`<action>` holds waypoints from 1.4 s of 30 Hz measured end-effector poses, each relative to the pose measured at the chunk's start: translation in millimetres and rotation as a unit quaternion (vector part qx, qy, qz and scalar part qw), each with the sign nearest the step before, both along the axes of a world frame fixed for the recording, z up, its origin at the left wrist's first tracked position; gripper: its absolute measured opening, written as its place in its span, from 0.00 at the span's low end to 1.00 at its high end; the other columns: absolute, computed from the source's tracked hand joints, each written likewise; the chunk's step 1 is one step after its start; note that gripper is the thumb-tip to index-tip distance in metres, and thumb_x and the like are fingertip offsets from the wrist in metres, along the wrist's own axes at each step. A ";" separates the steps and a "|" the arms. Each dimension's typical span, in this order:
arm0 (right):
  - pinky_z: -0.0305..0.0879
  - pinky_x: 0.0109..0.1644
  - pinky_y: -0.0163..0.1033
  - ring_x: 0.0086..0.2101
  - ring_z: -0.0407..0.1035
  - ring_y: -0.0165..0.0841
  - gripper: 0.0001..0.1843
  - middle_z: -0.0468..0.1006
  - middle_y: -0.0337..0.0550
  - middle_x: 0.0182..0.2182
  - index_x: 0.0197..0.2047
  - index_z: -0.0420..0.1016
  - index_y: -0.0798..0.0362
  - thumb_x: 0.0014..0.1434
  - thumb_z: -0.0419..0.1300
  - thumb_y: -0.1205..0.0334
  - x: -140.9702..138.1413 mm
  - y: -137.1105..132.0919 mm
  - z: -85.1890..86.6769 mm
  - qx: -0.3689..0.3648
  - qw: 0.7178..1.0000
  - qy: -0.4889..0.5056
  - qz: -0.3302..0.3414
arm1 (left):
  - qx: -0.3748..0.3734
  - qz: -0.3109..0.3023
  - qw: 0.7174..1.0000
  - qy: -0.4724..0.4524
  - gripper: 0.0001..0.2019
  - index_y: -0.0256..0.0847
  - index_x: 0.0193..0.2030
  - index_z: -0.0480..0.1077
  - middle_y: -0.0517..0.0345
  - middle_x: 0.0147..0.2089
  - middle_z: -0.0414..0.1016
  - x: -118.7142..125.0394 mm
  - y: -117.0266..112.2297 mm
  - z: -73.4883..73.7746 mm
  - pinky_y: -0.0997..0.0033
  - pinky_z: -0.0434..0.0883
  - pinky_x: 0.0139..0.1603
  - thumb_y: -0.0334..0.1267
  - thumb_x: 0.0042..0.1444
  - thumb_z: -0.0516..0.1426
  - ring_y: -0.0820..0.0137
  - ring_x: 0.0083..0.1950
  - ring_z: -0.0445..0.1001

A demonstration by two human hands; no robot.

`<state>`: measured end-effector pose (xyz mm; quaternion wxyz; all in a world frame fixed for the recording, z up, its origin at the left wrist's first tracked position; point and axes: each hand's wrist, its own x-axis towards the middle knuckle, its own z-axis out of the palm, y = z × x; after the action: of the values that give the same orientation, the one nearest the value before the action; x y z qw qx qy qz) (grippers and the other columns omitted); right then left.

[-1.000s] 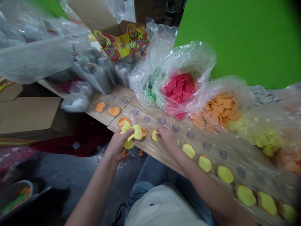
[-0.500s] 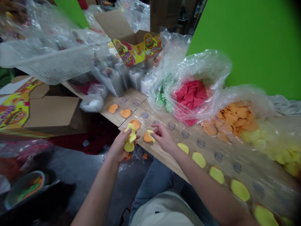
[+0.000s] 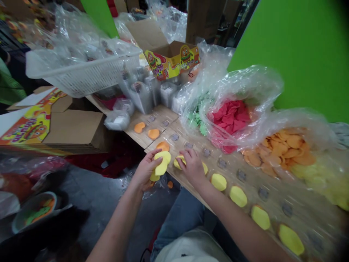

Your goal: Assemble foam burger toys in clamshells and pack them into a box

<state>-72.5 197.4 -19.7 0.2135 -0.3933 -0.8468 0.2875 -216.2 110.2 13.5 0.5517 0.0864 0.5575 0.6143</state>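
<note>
Centre of the frame, at a long wooden board [image 3: 160, 125]: left hand [image 3: 145, 171] curled tight round a small bunch of soft yellow discs [image 3: 161, 162], the bunch bent and clamped between thumb and fingers. Right hand [image 3: 193, 167] just beside it, fingers [image 3: 188, 154] arched down over a single yellow disc [image 3: 178, 162] lying on the board. Pressing or pinching? Cannot tell, the fingers cover it. An orange disc [image 3: 163, 146] lies on the board just above the left hand, touching neither hand.

Board surface set with rows of small grey square recesses [image 3: 174, 137]. A line of seated yellow discs [image 3: 238, 196] runs off toward lower right; two orange discs [image 3: 139, 127] sit further up and left, on a second stretch of board.

Behind the hands, open clear plastic bags [image 3: 245, 83] slump against each other, holding loose green pieces [image 3: 199, 122], red pieces [image 3: 231, 116], orange pieces [image 3: 278, 149] and yellow pieces [image 3: 313, 180] — the yellow ones blurred at the right edge.

Upper left: white plastic basket [image 3: 81, 74], tilted, over stacked clear trays [image 3: 141, 94]; burger-printed cardboard box [image 3: 171, 62] beyond. Flattened printed cardboard [image 3: 29, 125] at left. Green backdrop [image 3: 300, 54] upper right.
</note>
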 end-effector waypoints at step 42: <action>0.63 0.30 0.33 0.28 0.68 0.29 0.15 0.73 0.40 0.29 0.45 0.65 0.56 0.56 0.52 0.57 -161.3 76.0 4.7 -0.195 0.980 0.035 0.014 | -0.023 0.088 0.989 0.119 0.09 0.35 0.28 0.69 0.62 0.20 0.69 -111.5 76.7 -23.1 0.81 0.62 0.17 0.28 0.37 0.64 0.78 0.17 0.64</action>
<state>-233.8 273.4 -15.1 0.1583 -0.4052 -0.7721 0.4632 -327.7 187.0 -9.6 0.4268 0.0972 0.6387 0.6328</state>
